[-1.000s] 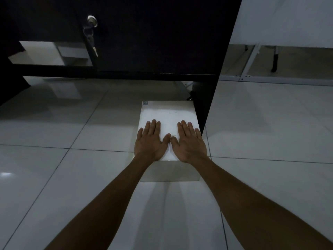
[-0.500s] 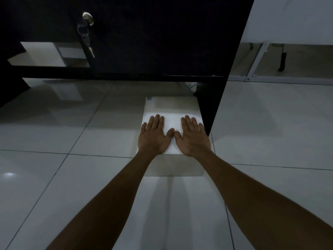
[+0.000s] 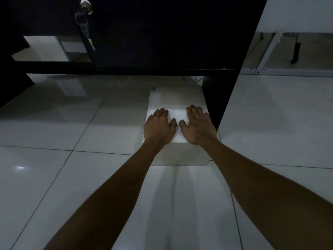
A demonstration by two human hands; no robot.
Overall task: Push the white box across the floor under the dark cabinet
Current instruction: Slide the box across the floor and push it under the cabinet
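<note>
Left hand [image 3: 159, 126] and right hand [image 3: 198, 126] — both flat and open, palms pressing down on the near half of the lid, thumbs nearly meeting; neither hand grasps anything.

White box [image 3: 177, 101] — on the tiled floor [image 3: 72, 177], its far end now in the shadow beneath the dark cabinet [image 3: 162, 33]. Against the views of a second ago the box has slid forward and sits closer to the cabinet's lower edge; the left fingers have curled slightly.

Right edge of the box — just beside the cabinet's dark side panel [image 3: 216, 101], perhaps touching; contact cannot be confirmed.

Keys [image 3: 84, 27] — hanging from the door lock, uninvolved.

Assessment — push under way, roughly halfway; the near half remains outside the cabinet.
</note>
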